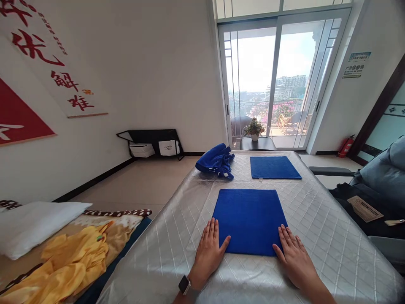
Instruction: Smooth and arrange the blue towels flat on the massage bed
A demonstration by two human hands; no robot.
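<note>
A blue towel (249, 219) folded into a square lies flat on the silver quilted table cover (319, 228) in front of me. My left hand (209, 249), a watch on its wrist, rests flat and open at the towel's near left corner, thumb touching its edge. At the near right corner my right hand (292, 253) lies flat and open, fingers on the towel's edge. Farther back lie a second folded blue towel (274, 167) and a crumpled pile of blue towels (217, 160).
A bed at the left holds a white pillow (34, 223) and yellow cloth (72, 261). A small potted plant (254, 128) stands on a dark table before the glass balcony door. A grey chair (382, 177) and a fire extinguisher (346, 145) are at the right.
</note>
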